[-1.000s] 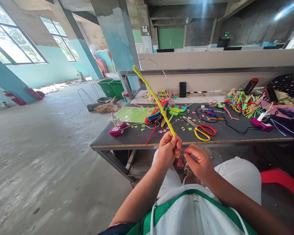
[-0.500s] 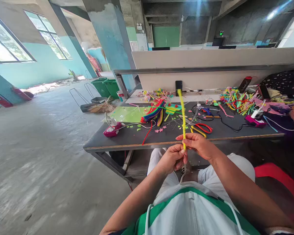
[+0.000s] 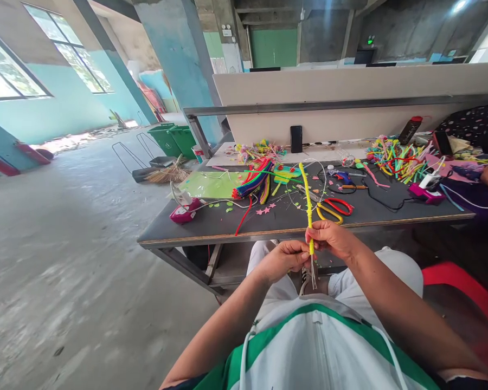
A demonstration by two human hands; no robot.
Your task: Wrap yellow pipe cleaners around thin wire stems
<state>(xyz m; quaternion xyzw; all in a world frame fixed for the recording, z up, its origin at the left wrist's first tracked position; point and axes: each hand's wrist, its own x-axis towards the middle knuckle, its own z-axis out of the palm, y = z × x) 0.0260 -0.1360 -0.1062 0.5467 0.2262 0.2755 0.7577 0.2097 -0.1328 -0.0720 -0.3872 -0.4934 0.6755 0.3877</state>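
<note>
One fuzzy yellow chenille-wrapped stem [image 3: 308,203], pinched twice
It's roughly upright by the edge of the dark grey flat surface [image 3: 203,226]: right hand [image 3: 332,238] with its grip closed around the lower part, left hand [image 3: 288,260] pinching the bottom end, where thin bare silvery wires [image 3: 313,275] poke out. I'd anchor with the right and wind snugly with the left, otherwise the fuzz could slide.

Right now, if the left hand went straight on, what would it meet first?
The yellow fuzzy stick, right at the left hand; then probably the right hand, though depth is unclear.
</note>
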